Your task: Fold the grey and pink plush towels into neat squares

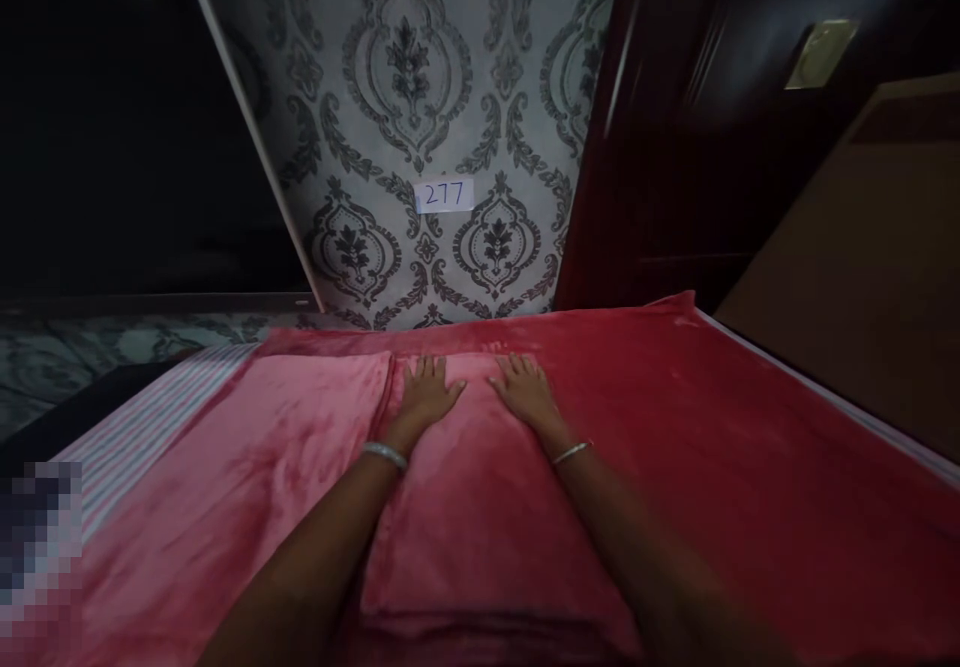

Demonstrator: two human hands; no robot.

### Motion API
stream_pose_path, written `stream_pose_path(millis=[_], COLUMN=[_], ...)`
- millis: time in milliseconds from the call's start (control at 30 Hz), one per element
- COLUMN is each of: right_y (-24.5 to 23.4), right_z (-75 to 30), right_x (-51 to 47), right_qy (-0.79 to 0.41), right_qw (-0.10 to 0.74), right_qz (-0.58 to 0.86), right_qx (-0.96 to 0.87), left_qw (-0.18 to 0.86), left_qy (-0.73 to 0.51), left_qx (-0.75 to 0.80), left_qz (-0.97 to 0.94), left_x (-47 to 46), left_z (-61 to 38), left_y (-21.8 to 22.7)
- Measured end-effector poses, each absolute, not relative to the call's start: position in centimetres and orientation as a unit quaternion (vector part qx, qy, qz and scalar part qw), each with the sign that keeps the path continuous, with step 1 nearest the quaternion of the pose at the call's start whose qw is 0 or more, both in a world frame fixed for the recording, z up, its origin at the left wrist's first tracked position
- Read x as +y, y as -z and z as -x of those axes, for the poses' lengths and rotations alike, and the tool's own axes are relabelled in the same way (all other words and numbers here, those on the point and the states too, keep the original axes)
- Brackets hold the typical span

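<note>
A plush red-pink blanket lies before me, its middle part folded into a layered strip that runs away from me. Flat on the far left corner of this strip rests my left hand, fingers spread. My right hand presses the far right corner the same way, thumb pointing inward. Neither hand grips the cloth. Another folded part lies along the left, and a darker single spread extends to the right. Each wrist wears a bracelet.
Behind the blanket stands a patterned wall with a paper label reading 277. A large dark screen is at left, a dark wooden door or panel at right, with a brown board nearby. Striped cloth shows at the left edge.
</note>
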State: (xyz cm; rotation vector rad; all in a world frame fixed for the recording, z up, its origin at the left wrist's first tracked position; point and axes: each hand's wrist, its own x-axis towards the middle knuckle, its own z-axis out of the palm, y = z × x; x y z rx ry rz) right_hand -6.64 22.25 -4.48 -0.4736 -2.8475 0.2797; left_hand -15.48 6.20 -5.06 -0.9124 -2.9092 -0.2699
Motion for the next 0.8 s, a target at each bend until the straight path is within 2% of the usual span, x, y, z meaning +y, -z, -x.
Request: stream_pose_path(millis=[133,233,400,633,800], right_y=[8.7,9.7,8.2,5.2,6.9], right_z=[7.2,7.4,7.3,3.2,-5.8], right_x=[23.4,24.0,23.7,24.8,22.3], right_qy=[-0.097,-0.101,-0.108,-0.179,-0.157], right_qw=[0.108,0.096,0.081,0.038,0.071], right_qz=[0.157,0.161,0.161,0.15,0.096], right_qx=[-0.977,-0.977,-0.978,-0.972,-0.98], left_qw=[0.039,0.039,0.031,-0.076,-0.018], left_qy=[0.081,0.086,0.086,0.099,0.096], left_qx=[-0.958,-0.957,-0.956,-0.947,-0.892], left_qz=[0.273,0.275,0.28,0.297,0.442], left_x=[5.4,5.4,5.8,4.5,-0.7], left_z=[16.7,17.0,16.8,14.2,4.9], left_y=[7.9,8.5,7.6,3.5,3.4])
